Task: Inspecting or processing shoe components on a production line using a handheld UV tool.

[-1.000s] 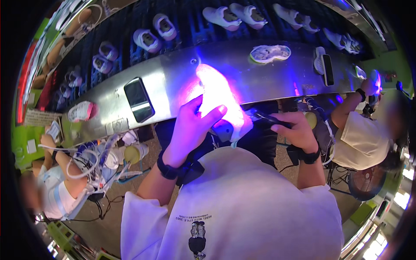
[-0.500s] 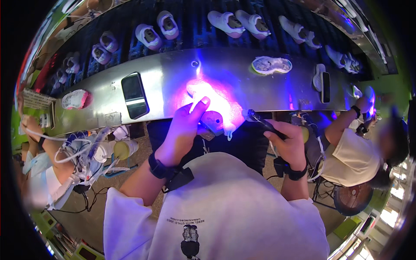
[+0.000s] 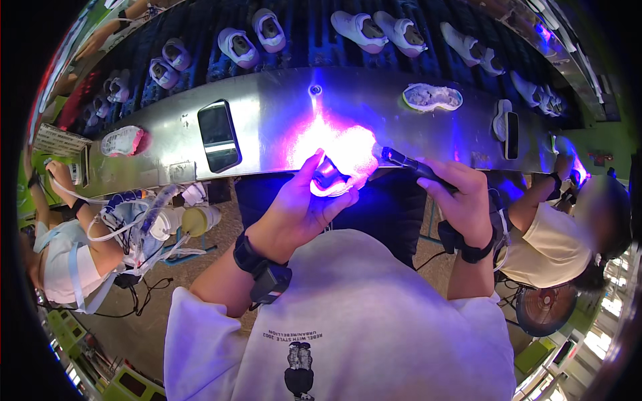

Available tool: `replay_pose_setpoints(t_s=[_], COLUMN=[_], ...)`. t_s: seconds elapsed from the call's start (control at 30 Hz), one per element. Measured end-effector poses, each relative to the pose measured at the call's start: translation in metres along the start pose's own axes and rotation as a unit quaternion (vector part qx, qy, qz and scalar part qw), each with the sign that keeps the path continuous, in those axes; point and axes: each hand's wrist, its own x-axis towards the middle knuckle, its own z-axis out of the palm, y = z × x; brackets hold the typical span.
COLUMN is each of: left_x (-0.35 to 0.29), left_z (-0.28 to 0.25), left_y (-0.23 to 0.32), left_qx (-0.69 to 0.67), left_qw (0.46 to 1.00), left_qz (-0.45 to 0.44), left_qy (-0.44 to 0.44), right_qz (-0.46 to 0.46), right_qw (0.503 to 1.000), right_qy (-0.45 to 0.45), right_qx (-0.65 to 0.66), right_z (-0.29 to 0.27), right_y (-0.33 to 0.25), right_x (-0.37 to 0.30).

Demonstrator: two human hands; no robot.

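Note:
My left hand (image 3: pixel 297 214) is closed around a light-coloured shoe (image 3: pixel 358 154), with the thumb by its opening and the fingers beneath. The shoe is held at the near edge of the metal table (image 3: pixel 277 120). Violet-pink light glares off its surface and washes out detail. In my right hand (image 3: pixel 465 197) is a dark-handled brush (image 3: pixel 408 160), gripped between thumb and fingers. Its bristle end points left and lies right beside the lit side of the shoe; the glare hides whether they touch.
Beyond the table, a dark roller conveyor (image 3: pixel 307 40) carries several pairs of white shoes. On the table are a phone (image 3: pixel 219 136), a pink-edged sole (image 3: pixel 122 141), a white sole (image 3: pixel 431 97) and a second phone (image 3: pixel 511 136). Co-workers sit on both sides; a round fan (image 3: pixel 545 307) stands right.
My left hand has turned the shoe, so its opening now faces me and my fingers reach under it. The brush has risen slightly and stays at the shoe's right side. The whole view has shifted a little.

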Motion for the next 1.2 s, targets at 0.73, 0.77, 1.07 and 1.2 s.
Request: replay_pose_setpoints(t_s=[0.73, 0.77, 1.07, 1.2], left_x=[-0.003, 0.002, -0.032, -0.059], left_z=[0.0, -0.007, -0.103, -0.143], left_y=[0.058, 0.096, 0.432, 0.502], left_qx=[0.294, 0.307, 0.508, 0.549], left_qw=[0.857, 0.886, 0.356, 0.302], left_qz=[0.374, 0.337, 0.535, 0.416], left_qy=[-0.198, -0.087, 0.574, 0.659], right_qz=[0.057, 0.067, 0.235, 0.235], right_qw=[0.994, 0.991, 0.923, 0.925], right_qy=[0.059, 0.066, 0.127, 0.174], right_qx=[0.075, 0.096, 0.278, 0.241], right_z=[0.075, 0.079, 0.067, 0.065], right_y=[0.042, 0.055, 0.092, 0.093], right_x=[0.004, 0.003, -0.003, -0.013])
